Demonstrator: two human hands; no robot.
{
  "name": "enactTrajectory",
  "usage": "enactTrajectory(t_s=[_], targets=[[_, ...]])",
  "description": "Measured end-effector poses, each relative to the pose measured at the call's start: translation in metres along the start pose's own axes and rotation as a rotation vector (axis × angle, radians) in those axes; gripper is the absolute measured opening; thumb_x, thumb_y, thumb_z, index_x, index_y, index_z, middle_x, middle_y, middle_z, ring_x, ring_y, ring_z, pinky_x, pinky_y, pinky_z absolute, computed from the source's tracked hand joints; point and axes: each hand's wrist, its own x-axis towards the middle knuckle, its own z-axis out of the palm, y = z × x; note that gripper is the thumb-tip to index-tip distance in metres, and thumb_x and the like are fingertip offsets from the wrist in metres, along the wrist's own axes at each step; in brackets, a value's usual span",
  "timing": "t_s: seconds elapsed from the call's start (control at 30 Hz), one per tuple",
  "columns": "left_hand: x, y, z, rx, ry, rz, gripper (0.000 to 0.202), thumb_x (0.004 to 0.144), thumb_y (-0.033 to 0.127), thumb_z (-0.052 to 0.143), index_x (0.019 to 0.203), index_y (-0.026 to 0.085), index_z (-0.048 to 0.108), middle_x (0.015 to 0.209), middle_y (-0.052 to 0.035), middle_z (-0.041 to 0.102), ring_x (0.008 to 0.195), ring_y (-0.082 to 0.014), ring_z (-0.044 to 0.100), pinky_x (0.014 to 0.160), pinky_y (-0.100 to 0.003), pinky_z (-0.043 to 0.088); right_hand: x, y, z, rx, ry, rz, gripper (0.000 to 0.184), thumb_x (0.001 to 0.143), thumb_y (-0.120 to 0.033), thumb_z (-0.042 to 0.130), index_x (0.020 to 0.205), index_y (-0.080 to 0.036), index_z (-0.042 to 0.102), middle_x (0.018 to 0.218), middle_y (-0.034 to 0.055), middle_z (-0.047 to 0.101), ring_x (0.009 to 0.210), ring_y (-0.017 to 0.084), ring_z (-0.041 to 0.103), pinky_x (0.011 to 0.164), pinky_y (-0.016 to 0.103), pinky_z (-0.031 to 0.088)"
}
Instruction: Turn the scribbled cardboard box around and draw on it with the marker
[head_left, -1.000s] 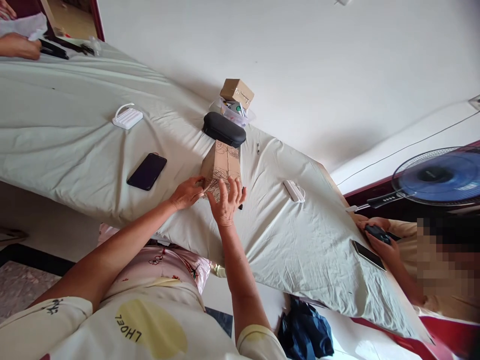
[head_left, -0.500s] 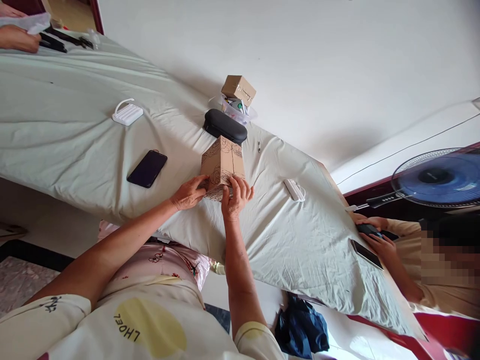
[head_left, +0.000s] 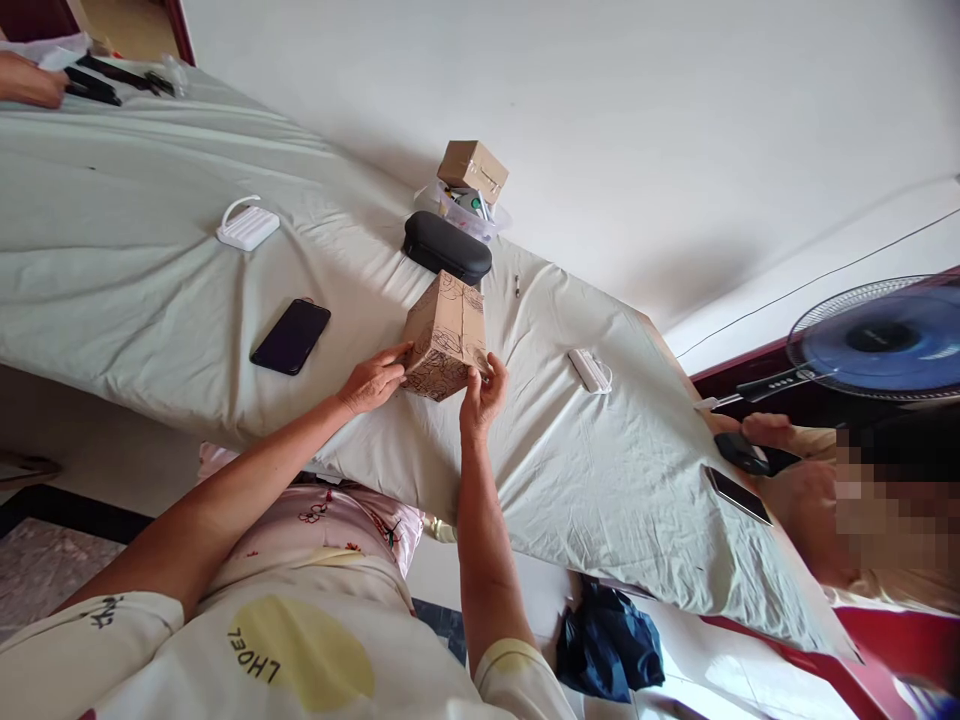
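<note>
A brown cardboard box point(head_left: 439, 335) printed with dark scribbled line patterns stands on the cloth in front of me, a seam running along its top. My left hand point(head_left: 371, 382) holds its near left edge, fingertips pressed against the side. On the near right edge, my right hand point(head_left: 482, 393) grips with thumb and fingers. The sides facing away from me are hidden. Just behind the box lies a black oblong case point(head_left: 447, 247).
Behind the case, a clear plastic tub point(head_left: 480, 222) of small items bears another cardboard box point(head_left: 471, 168). A dark phone point(head_left: 291, 336) and white device point(head_left: 249, 227) lie left, a white power strip point(head_left: 590, 370) right. A fan point(head_left: 881, 338) and co-workers' hands are at the table's ends.
My right hand has slid from the box's top front to its right edge, showing more of the top. The box has turned slightly. At right, the co-worker's hand has moved off the black object.
</note>
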Motion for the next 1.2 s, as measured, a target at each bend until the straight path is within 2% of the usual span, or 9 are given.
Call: enactTrajectory(t_s=[0.13, 0.27, 0.5, 0.6, 0.67, 0.8, 0.9, 1.07, 1.2], targets=[[0.001, -0.006, 0.002, -0.053, 0.023, -0.068, 0.02, 0.096, 0.023, 0.052, 0.078, 0.024, 0.061, 0.154, -0.0056, 0.061, 0.134, -0.0236, 0.065, 0.112, -0.04, 0.055, -0.001, 0.004, 0.004, 0.12, -0.046, 0.1, 0.052, 0.095, -0.06, 0.058, 0.13, -0.021, 0.064, 0.12, 0.0117, 0.066, 0.109, 0.023, 0.065, 0.089, 0.037, 0.058], [0.002, -0.011, 0.001, -0.115, 0.048, -0.166, 0.016, 0.088, 0.019, 0.058, 0.072, 0.024, 0.056, 0.148, -0.0046, 0.066, 0.132, -0.0247, 0.066, 0.107, -0.038, 0.057, -0.003, 0.008, 0.007, 0.155, -0.114, 0.14, 0.056, 0.093, -0.058, 0.064, 0.138, -0.025, 0.059, 0.116, 0.0085, 0.067, 0.104, 0.02, 0.066, 0.085, 0.034, 0.058], [0.002, -0.014, 0.001, -0.147, 0.122, -0.281, 0.019, 0.081, 0.017, 0.059, 0.069, 0.023, 0.046, 0.139, -0.0061, 0.072, 0.116, -0.0232, 0.072, 0.092, -0.032, 0.057, -0.006, 0.013, 0.006, -0.002, -0.342, 0.195, 0.077, 0.084, -0.056, 0.074, 0.151, -0.027, 0.047, 0.111, 0.0046, 0.069, 0.085, 0.017, 0.069, 0.075, 0.032, 0.059], [0.002, -0.015, 0.003, -0.133, 0.12, -0.34, 0.011, 0.083, 0.018, 0.06, 0.077, 0.023, 0.053, 0.132, -0.0068, 0.075, 0.098, -0.021, 0.075, 0.086, -0.033, 0.057, -0.009, 0.018, 0.006, -0.151, -0.453, 0.201, 0.089, 0.08, -0.047, 0.079, 0.157, -0.026, 0.04, 0.104, 0.0023, 0.071, 0.084, 0.02, 0.071, 0.077, 0.036, 0.06], [0.002, -0.016, 0.005, -0.128, 0.118, -0.373, 0.007, 0.084, 0.019, 0.061, 0.091, 0.023, 0.06, 0.125, -0.0071, 0.077, 0.093, -0.021, 0.075, 0.086, -0.034, 0.058, -0.01, 0.021, 0.006, -0.272, -0.516, 0.193, 0.095, 0.078, -0.041, 0.081, 0.16, -0.025, 0.037, 0.097, 0.0005, 0.072, 0.087, 0.022, 0.072, 0.08, 0.039, 0.06], [0.002, -0.016, 0.007, 0.01, 0.095, -0.33, 0.032, 0.084, 0.019, 0.068, 0.116, 0.021, 0.063, 0.12, -0.0097, 0.076, 0.112, -0.0282, 0.071, 0.1, -0.042, 0.054, -0.013, 0.024, 0.008, -0.388, -0.583, 0.184, 0.093, 0.079, -0.037, 0.081, 0.161, -0.025, 0.038, 0.094, 0.0009, 0.074, 0.089, 0.024, 0.072, 0.081, 0.039, 0.06], [0.001, -0.014, 0.007, 0.194, 0.046, -0.275, 0.028, 0.083, 0.02, 0.074, 0.11, 0.019, 0.065, 0.122, -0.0147, 0.073, 0.125, -0.0359, 0.064, 0.107, -0.05, 0.049, -0.013, 0.023, 0.007, -0.346, -0.568, 0.149, 0.088, 0.084, -0.044, 0.076, 0.161, -0.025, 0.038, 0.1, 0.0033, 0.074, 0.085, 0.022, 0.072, 0.08, 0.039, 0.061], [0.002, -0.011, 0.007, 0.25, -0.037, -0.259, 0.009, 0.09, 0.019, 0.068, 0.099, 0.019, 0.068, 0.121, -0.016, 0.073, 0.122, -0.0371, 0.064, 0.102, -0.052, 0.049, -0.01, 0.017, 0.004, -0.155, -0.326, 0.011, 0.091, 0.094, -0.053, 0.062, 0.169, -0.028, 0.016, 0.141, 0.0149, 0.06, 0.104, 0.021, 0.07, 0.078, 0.034, 0.062], [0.003, -0.011, 0.006, 0.227, -0.035, -0.255, 0.007, 0.09, 0.017, 0.065, 0.094, 0.02, 0.07, 0.117, -0.0147, 0.073, 0.117, -0.0353, 0.067, 0.099, -0.049, 0.051, -0.009, 0.01, 0.001, -0.126, -0.258, -0.114, 0.075, 0.099, -0.047, 0.057, 0.166, -0.034, 0.026, 0.155, 0.0161, 0.047, 0.119, 0.024, 0.064, 0.084, 0.036, 0.063]])
